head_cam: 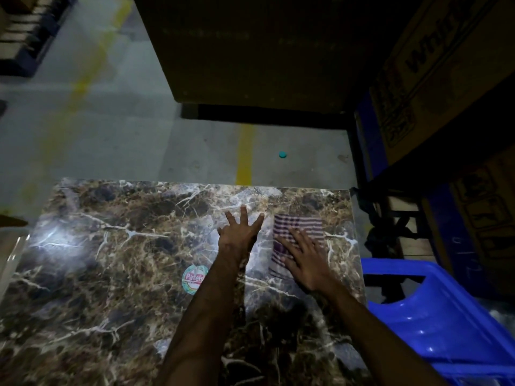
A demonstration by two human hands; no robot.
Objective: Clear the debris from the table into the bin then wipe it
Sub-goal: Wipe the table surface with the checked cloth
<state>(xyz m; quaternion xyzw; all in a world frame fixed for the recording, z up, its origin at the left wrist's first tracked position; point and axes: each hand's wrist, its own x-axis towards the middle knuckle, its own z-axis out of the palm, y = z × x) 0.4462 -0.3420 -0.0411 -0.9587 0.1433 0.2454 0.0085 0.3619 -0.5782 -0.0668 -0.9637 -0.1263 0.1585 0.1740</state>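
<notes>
A brown marble-patterned table [111, 274] fills the lower part of the head view. Near its far right corner lies a purple-and-white striped cloth [299, 227], folded flat. My right hand [303, 260] rests flat on the cloth's near half with fingers spread, pressing it to the table. My left hand [239, 232] is just left of the cloth, palm down, fingers spread wide, holding nothing. A blue plastic bin [434, 316] stands off the table's right edge, close to my right forearm. I see no loose debris on the tabletop.
A round "Patels" sticker [193, 278] is stuck on the table by my left forearm. A small teal cap [283, 154] lies on the grey floor beyond the table. Cardboard boxes [434, 87] and a dark pallet stack crowd the right and far side.
</notes>
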